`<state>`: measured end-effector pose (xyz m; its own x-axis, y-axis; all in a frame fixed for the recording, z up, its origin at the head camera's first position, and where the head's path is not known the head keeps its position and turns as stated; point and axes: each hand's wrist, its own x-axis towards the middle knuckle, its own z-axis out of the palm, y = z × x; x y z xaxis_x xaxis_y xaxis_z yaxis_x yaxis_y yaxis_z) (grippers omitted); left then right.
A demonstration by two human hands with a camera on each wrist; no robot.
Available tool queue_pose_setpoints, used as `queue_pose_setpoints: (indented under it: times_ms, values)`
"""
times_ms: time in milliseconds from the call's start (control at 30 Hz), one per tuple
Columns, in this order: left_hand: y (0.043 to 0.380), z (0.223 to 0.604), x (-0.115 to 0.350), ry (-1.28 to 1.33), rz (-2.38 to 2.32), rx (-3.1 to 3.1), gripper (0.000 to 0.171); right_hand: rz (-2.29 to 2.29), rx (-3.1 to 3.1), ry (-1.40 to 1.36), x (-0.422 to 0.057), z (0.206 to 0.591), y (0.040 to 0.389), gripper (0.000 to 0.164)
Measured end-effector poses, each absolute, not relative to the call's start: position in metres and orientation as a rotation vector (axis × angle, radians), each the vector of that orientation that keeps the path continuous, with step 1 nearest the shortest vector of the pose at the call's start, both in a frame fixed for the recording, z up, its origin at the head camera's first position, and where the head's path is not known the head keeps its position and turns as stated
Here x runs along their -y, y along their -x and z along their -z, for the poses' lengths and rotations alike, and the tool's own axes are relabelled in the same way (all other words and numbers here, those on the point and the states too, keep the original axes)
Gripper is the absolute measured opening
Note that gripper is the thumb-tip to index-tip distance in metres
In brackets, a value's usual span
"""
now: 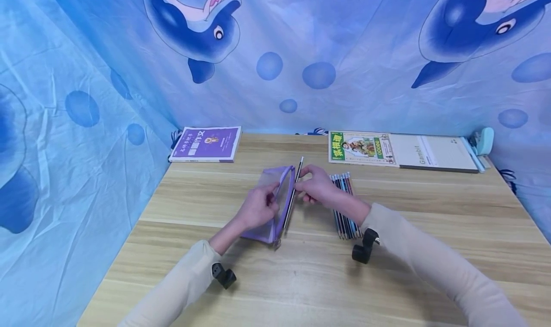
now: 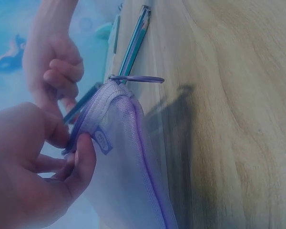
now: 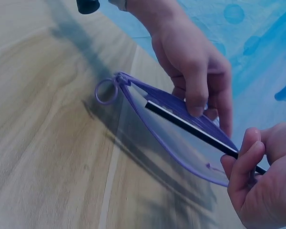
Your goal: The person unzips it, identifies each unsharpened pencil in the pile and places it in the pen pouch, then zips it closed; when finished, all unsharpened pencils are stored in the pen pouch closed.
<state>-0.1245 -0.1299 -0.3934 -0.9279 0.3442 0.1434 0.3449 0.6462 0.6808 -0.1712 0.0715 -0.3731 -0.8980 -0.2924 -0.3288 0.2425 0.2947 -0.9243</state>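
Note:
My left hand (image 1: 259,206) pinches the rim of a purple mesh zip pouch (image 2: 128,157) between thumb and fingers. The pouch's mouth gapes, and a zipper ring (image 3: 106,91) dangles from one end. A dark pencil (image 3: 190,128) is pinched in the fingers of my right hand (image 1: 320,188). It lies slantwise along the pouch's opening; in the right wrist view its far end is over the mouth. Beside my right wrist, on the table, lies a row of several pencils (image 1: 347,224), partly covered by that forearm.
The wood-grain table (image 1: 267,288) carries a purple book (image 1: 206,144) at the back left. A green-and-white booklet (image 1: 361,148), a pale notebook (image 1: 435,151) and a light-blue object (image 1: 485,140) sit at the back right. A blue dolphin-print curtain (image 1: 292,40) hangs behind.

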Motion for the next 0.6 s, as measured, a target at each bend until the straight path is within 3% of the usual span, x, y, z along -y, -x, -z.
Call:
queue_pose_setpoints:
  times_ms: [600]
  values:
    - [0.125, 0.392, 0.127, 0.521, 1.252, 2.829, 0.062, 1.66, -2.098, 0.01, -0.049, 0.384, 0.166, 0.032]
